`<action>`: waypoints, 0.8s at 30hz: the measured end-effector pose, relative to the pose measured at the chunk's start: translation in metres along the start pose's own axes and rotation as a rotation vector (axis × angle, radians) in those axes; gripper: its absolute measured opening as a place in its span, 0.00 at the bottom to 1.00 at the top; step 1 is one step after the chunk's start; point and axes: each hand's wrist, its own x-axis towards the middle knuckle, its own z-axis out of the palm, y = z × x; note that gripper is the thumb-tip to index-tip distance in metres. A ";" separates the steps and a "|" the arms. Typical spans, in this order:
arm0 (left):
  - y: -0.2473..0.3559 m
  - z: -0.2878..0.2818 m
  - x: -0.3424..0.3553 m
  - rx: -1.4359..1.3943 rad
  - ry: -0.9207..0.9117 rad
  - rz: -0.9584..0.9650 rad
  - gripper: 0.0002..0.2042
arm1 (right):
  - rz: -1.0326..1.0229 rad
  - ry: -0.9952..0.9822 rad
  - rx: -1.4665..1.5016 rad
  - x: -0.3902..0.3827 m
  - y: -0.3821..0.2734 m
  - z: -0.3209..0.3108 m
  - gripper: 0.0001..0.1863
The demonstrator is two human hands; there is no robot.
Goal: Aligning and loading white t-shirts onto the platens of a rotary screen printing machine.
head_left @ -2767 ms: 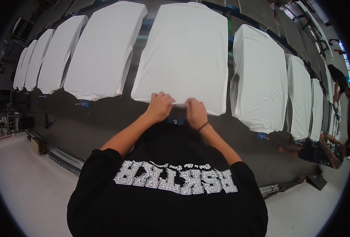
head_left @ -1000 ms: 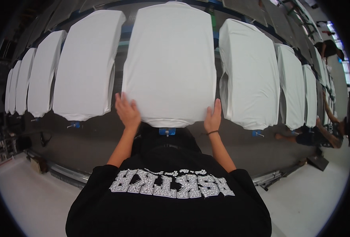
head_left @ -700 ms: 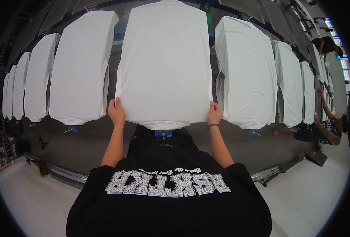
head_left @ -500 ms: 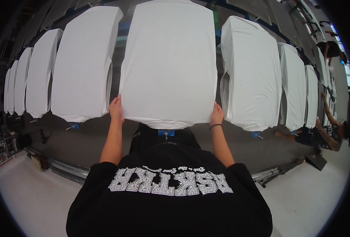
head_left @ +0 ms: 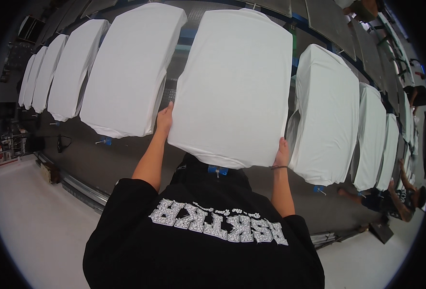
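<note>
A white T-shirt (head_left: 232, 86) is stretched over a flat board in front of me, its lower edge hanging slightly wavy. My left hand (head_left: 164, 121) is closed on the shirt's left side near the bottom corner. At the opposite lower corner, my right hand (head_left: 282, 153) grips the right side, a dark band around that wrist. Both thumbs point up along the fabric, while the other fingers are mostly hidden beside and beneath the edge. Under the near hem a blue clamp (head_left: 218, 170) with a small metal handle shows.
Another shirt-covered board (head_left: 133, 72) stands to the left and one more (head_left: 326, 115) to the right, with several others curving away on both sides. A person (head_left: 400, 197) works at the far right. Metal rails (head_left: 85, 190) lie along the floor behind me.
My view has tilted and shifted, so the boards now slant and sit further right in the picture. Both hands keep their hold at the same sides of the shirt, which looks little changed.
</note>
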 end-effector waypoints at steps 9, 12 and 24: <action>-0.005 -0.002 0.002 0.125 0.009 0.122 0.24 | 0.041 0.030 -0.297 0.003 -0.016 0.017 0.25; 0.016 0.009 0.003 0.491 0.270 0.367 0.22 | -0.098 0.081 -0.453 0.030 -0.016 0.010 0.28; 0.033 0.024 0.047 0.171 0.120 0.189 0.20 | -0.076 0.134 -0.270 0.085 -0.023 0.031 0.20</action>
